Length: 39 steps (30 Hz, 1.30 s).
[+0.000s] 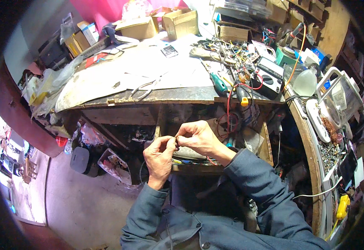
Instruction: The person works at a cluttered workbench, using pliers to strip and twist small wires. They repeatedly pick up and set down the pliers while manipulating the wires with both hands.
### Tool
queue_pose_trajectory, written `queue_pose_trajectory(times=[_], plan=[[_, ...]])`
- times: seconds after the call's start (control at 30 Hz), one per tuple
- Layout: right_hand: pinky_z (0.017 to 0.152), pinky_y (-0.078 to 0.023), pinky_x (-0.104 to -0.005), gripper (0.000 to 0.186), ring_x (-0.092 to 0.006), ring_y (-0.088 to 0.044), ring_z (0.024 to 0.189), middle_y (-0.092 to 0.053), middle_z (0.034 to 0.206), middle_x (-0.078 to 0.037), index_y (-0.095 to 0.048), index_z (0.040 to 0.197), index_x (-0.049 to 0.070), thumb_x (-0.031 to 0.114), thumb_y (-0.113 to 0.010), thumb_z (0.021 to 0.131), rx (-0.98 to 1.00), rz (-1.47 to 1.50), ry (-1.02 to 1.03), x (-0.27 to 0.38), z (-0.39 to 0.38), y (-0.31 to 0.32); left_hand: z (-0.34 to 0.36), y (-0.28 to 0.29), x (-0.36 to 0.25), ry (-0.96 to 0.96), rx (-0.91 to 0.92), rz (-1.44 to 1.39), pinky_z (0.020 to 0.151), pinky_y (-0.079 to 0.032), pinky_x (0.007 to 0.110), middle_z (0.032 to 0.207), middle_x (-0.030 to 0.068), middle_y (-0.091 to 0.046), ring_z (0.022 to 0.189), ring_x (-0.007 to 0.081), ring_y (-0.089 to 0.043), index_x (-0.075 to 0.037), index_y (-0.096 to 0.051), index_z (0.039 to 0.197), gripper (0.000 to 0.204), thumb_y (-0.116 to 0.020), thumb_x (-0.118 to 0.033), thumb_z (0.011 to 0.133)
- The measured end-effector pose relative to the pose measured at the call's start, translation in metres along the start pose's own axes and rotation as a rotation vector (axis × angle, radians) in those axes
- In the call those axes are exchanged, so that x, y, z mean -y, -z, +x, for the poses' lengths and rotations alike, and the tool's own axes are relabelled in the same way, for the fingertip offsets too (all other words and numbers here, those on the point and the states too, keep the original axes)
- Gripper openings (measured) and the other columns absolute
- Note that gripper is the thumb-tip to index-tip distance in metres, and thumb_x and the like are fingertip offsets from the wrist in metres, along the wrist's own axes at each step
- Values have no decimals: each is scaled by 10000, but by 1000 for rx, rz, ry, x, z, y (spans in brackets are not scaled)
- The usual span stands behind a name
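My left hand [160,159] and my right hand [199,136] meet in front of the workbench's near edge, above an open drawer. Thumb and fingers of both are pinched around one small dark piece [177,141], too small and too covered by the fingertips to name. Beyond them on the bench top lies a pair of pliers [145,88] with its handles spread, near the front edge. To the right of it rests a screwdriver [218,83] with a green handle.
A multimeter [269,78] with red leads stands at the bench's right, beside a heap of wires and parts [227,54]. Cardboard boxes [181,23] line the back. Below left, a bin [115,166] and a dark grey container [81,160] stand on the floor. A wooden-edged shelf [311,162] runs along my right.
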State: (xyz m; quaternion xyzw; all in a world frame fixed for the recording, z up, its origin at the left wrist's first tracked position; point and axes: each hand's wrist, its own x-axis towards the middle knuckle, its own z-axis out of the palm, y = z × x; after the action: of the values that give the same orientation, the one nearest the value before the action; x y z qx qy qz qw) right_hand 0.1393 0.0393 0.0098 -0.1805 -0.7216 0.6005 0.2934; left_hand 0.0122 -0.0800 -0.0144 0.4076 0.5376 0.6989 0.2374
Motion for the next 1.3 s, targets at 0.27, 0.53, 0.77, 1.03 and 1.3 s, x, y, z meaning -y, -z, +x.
queue_pose_trajectory(times=[0.27,0.53,0.77,1.03,1.3], plan=[[721,-562,-264,118,-94,-665,755,-740,831,-56,-741,988,-28,76,-692,958,55,15,-3,2,0,6,2,1,-1,52,-7,-79,707,-569,249,873,58,-739,754,111,-685,32,-731,1029,108,-694,-58,983],[630,-542,-309,128,-152,-685,676,-718,768,-123,-702,917,4,130,-712,894,18,-444,271,7,1,7,-1,3,4,-18,-36,88,698,-541,239,848,30,-736,758,84,-672,28,-749,1005,98,-732,-48,944],[622,-538,-333,145,-170,-671,664,-695,737,-135,-657,895,-9,130,-701,900,-12,-356,234,10,-2,3,-2,0,5,-56,-37,85,691,-525,225,847,19,-726,749,70,-651,20,-752,1005,95,-733,-54,948],[729,-543,-261,67,-86,-647,781,-715,837,-38,-684,937,-10,56,-696,936,21,-57,-27,-2,-2,1,-5,-2,0,-39,-53,37,672,-519,223,820,24,-718,726,71,-652,37,-750,980,76,-726,-17,933],[694,-537,-267,106,-103,-634,724,-697,787,-53,-671,882,-11,88,-698,910,36,207,-90,-13,2,0,-4,-1,1,-29,-24,21,687,-540,227,856,37,-735,734,82,-664,22,-744,1035,113,-707,-64,972]])
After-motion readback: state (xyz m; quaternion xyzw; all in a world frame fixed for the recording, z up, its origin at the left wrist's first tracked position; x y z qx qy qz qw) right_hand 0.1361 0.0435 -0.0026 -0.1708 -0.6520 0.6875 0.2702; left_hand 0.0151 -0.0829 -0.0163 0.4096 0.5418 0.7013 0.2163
